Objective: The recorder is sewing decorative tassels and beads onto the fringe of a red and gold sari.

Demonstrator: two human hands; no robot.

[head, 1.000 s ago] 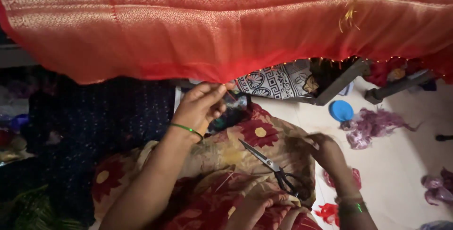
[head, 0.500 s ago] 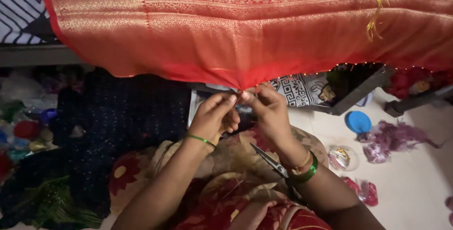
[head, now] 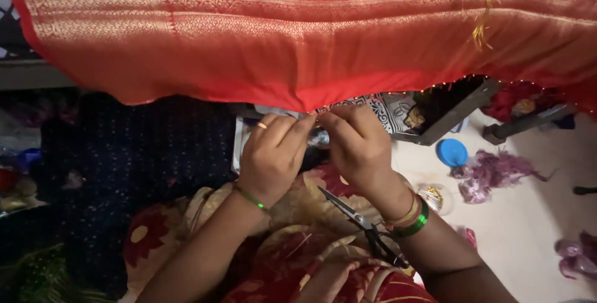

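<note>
Overhead, the head view showed a red and gold brocade cloth stretched across the whole upper half of the frame, its lower hem sagging to a low point just above the middle. Right under that low point the two hands met. The left hand, with a ring on one finger and a thin green bangle at the wrist, had its grip closed, fingertips pinched together at the hem of the cloth. The right hand, wearing green and gold bangles, was also pinched shut at the same spot on the hem, its fingertips touching those of the left; whatever small thing lay between the fingers was too tiny to tell. Just below the right wrist, a pair of scissors lay on the person's lap, blades pointing toward the upper left, resting on red floral fabric that filled the lower middle of the frame. At the left a dark navy dotted cloth covered the area. On the pale floor at the right sat a round blue lid, with a tangle of purple thread just beside it, and a yellow tassel hung from the cloth in the upper right.
</note>
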